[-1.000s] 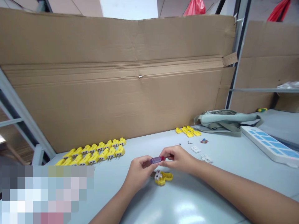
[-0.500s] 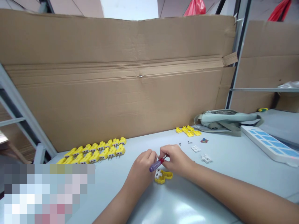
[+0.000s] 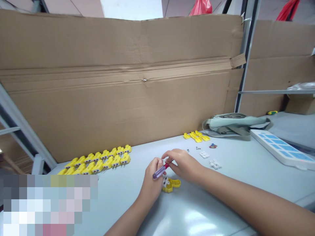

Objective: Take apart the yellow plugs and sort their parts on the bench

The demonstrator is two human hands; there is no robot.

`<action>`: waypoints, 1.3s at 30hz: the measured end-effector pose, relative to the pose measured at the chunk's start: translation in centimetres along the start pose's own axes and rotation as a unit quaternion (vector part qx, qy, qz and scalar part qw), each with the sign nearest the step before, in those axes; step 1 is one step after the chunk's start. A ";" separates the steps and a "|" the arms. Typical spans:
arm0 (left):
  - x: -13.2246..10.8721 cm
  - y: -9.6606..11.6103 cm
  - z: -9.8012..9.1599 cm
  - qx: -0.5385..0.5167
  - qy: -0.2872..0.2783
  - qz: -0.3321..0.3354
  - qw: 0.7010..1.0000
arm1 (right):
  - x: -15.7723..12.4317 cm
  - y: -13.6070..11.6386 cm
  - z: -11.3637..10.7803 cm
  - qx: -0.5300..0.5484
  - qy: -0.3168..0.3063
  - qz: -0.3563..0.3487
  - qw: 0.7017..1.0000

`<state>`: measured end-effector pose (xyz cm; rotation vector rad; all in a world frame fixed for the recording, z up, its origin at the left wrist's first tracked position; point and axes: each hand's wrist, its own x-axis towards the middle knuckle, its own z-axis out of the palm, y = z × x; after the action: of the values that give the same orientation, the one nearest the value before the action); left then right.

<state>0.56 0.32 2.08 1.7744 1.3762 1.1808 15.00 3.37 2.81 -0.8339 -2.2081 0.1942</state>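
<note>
Fingers of the right hand pinch the red collar of a small screwdriver, while the left hand curls shut around its purple handle. Both hands grip the tool, which tilts low over the pale grey table, handle end pointing near and left. Just beneath the hands and a little nearer, a yellow plug shell lies flat on the table with a white insert seated at its left end. Whether the screwdriver tip touches it cannot be told, as the right hand hides the tip.

Farther off to the left, 2 rows of yellow plugs line up side by side, running diagonally toward the cardboard. To the right of the hands lie 2 white pieces, well apart from the shell. Beyond them sit a few tiny metal screws and a small red-and-blue piece. Farther still, a cluster of loose yellow parts rests just beside a grey-green bag. A white board with blue panels stretches along the right edge of the table.

At the far edge of the table, a tall wall of brown cardboard stands. A metal shelf upright rises at its right end. Red plastic bags show above the cardboard.
</note>
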 end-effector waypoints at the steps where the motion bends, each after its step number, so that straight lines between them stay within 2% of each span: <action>1: 0.0 0.0 0.1 -0.022 -0.001 -0.003 1.000 | 0.0 0.1 0.0 -0.014 0.000 -0.014 1.000; 5: 0.0 0.0 0.1 -0.120 -0.020 -0.026 0.992 | 0.2 0.2 -0.2 -0.056 0.007 -0.054 0.997; 10: 0.2 0.1 0.0 -0.242 -0.017 -0.083 0.967 | 0.4 -0.1 -0.7 -0.077 0.017 -0.101 0.992; 15: 0.0 0.6 0.0 -0.299 -0.027 -0.123 0.946 | 0.5 0.1 -0.9 -0.116 0.050 -0.165 0.978; 19: -0.1 0.9 -0.2 -0.331 -0.071 -0.122 0.933 | 0.4 0.4 -1.0 -0.132 0.077 -0.210 0.966; 24: -0.1 0.7 -0.7 -0.330 -0.133 -0.123 0.926 | 0.3 0.5 -1.4 -0.146 0.105 -0.287 0.941; 32: 0.1 -0.1 -1.3 -0.319 -0.220 -0.112 0.915 | 0.2 0.8 -2.4 -0.154 0.121 -0.359 0.912; 35: 0.2 -0.1 -1.4 -0.303 -0.222 -0.115 0.920 | 0.2 0.9 -2.8 -0.157 0.101 -0.383 0.905; 39: 0.2 0.1 -1.1 -0.251 -0.199 -0.121 0.939 | 0.2 1.2 -3.3 -0.177 0.073 -0.371 0.909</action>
<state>-0.40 0.43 2.73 1.3375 0.9172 0.8759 17.78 4.07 4.81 -0.1239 -2.2814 -0.6330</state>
